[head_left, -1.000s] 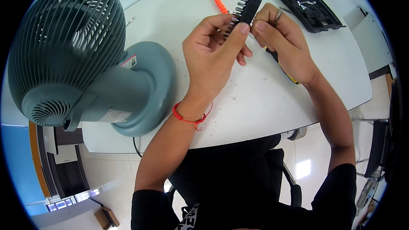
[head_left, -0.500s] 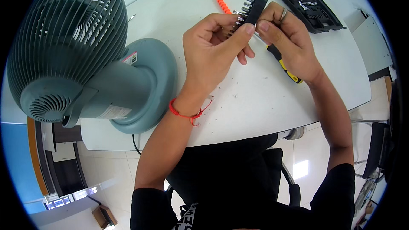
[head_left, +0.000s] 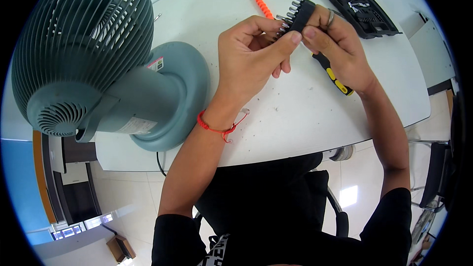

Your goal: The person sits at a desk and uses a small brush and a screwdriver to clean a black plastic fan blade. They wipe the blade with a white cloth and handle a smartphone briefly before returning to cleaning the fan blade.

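Pinching a black bit holder [head_left: 302, 16], left grip [head_left: 253, 59] clamped on it, right grip [head_left: 336, 44] alongside, its hold unclear.

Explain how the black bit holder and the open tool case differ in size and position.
The bit holder is a small, narrow bar; the tool case is much larger and opened out. The bit holder is gripped in the left hand, while the tool case lies on the white table. Both are black and carry metal pieces.

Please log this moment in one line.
left hand: gripping black bit holder; right hand: beside it; yellow-black screwdriver: on table; fan: on table
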Motion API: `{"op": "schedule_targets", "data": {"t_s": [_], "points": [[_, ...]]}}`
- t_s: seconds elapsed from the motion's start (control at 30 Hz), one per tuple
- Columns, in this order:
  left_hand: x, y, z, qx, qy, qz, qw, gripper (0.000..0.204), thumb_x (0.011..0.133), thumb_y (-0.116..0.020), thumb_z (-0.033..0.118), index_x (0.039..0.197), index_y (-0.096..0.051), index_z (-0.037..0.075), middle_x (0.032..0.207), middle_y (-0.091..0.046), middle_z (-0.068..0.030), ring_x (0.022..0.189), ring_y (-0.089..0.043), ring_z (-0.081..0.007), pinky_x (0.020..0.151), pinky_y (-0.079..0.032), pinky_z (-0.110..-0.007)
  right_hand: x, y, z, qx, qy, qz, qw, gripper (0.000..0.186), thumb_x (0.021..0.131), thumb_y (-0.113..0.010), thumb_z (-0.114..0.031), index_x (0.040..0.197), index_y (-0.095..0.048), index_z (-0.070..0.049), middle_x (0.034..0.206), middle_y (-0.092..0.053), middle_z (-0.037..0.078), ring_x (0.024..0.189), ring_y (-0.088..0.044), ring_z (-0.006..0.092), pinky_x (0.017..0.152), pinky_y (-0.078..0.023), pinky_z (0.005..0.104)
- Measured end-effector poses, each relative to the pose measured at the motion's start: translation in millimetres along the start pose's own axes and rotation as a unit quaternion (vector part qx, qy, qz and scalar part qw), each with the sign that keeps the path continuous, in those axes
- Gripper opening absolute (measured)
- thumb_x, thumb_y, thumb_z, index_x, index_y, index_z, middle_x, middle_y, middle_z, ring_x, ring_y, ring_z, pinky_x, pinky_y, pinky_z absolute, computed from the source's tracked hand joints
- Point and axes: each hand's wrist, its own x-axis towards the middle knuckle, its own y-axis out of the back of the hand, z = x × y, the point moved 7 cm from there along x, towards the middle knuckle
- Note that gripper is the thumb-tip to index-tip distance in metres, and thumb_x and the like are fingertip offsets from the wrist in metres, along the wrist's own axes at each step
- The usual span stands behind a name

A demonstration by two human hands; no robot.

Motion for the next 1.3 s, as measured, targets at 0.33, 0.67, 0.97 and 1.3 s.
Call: {"op": "schedule_targets", "data": {"t_s": [0.33,0.67,0.97,1.3], "points": [[7,3,-3,-0.081,0.062,-0.024,0.995,0.015,0.093,-0.071,0.011,0.099,-0.069,-0.002,0.087,-0.071,-0.0115,0.056,-0.057,-0.0084,0.044,-0.037,-0.019,-1,-5,1,0.084,-0.028,0.017,0.996,0.014,0.103,-0.056,-0.018,0.099,-0.058,-0.005,0.083,-0.054,-0.003,0.07,-0.04,0.004,0.063,-0.034,0.0208],[11,10,-11,-0.171,0.078,-0.009,0.982,0.015,0.091,-0.073,0.011,0.097,-0.069,-0.001,0.084,-0.072,-0.011,0.054,-0.061,-0.0107,0.043,-0.039,-0.021,-1,-9,-4,0.064,0.003,0.039,0.997,0.019,0.103,-0.055,-0.02,0.109,-0.062,-0.003,0.096,-0.065,0.001,0.079,-0.055,0.0073,0.067,-0.045,0.0227],[7,3,-11,-0.158,0.083,-0.04,0.983,0.013,0.095,-0.068,0.016,0.098,-0.068,0.002,0.089,-0.072,-0.0101,0.058,-0.061,-0.0095,0.048,-0.041,-0.02,-4,0,-10,-0.017,0.02,0.071,0.997,0.023,0.102,-0.056,-0.016,0.088,-0.061,0.001,0.077,-0.057,0.0,0.066,-0.048,0.0078,0.061,-0.04,0.0237],[4,-5,-15,-0.154,0.085,-0.047,0.983,0.01,0.096,-0.067,0.013,0.092,-0.065,0.004,0.091,-0.072,-0.0135,0.056,-0.062,-0.0119,0.046,-0.043,-0.022,-11,-6,6,0.089,-0.003,0.121,0.989,0.019,0.102,-0.053,-0.011,0.086,-0.056,-0.001,0.073,-0.048,-0.003,0.067,-0.039,0.0051,0.06,-0.034,0.0224]]}}
